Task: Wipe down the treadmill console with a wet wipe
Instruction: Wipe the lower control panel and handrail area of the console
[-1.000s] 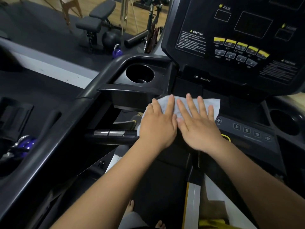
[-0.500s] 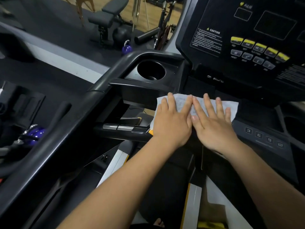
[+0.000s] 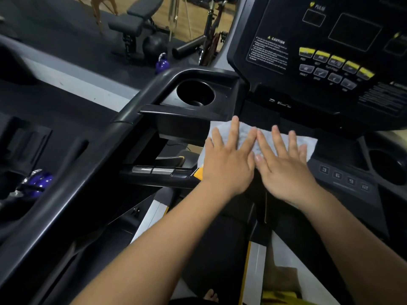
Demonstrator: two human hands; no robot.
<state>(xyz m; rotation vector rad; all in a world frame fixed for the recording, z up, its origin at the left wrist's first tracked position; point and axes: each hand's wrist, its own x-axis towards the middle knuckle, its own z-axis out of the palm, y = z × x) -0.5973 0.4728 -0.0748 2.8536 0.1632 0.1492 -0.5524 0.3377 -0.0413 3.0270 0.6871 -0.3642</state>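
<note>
A white wet wipe [image 3: 246, 134] lies spread flat on the lower panel of the black treadmill console [image 3: 343, 179]. My left hand [image 3: 228, 160] and my right hand [image 3: 283, 164] press on it side by side, fingers straight and spread, index fingers touching. The wipe's left edge hangs a little past the panel above the handlebar. The upright display panel [image 3: 326, 51], with its yellow buttons and caution label, rises behind the wipe.
A round cup holder [image 3: 195, 92] sits left of the wipe, another [image 3: 389, 167] at the right edge. A metal-sensor handlebar [image 3: 154, 171] runs below the left one. Number keys [image 3: 344, 178] lie right of my right hand. Weight bench and purple kettlebell [image 3: 162, 65] stand beyond.
Both hands stay flat on the wipe and sit slightly left on the lower panel compared with one second ago; the fan key by the wipe's right edge is now out of sight.
</note>
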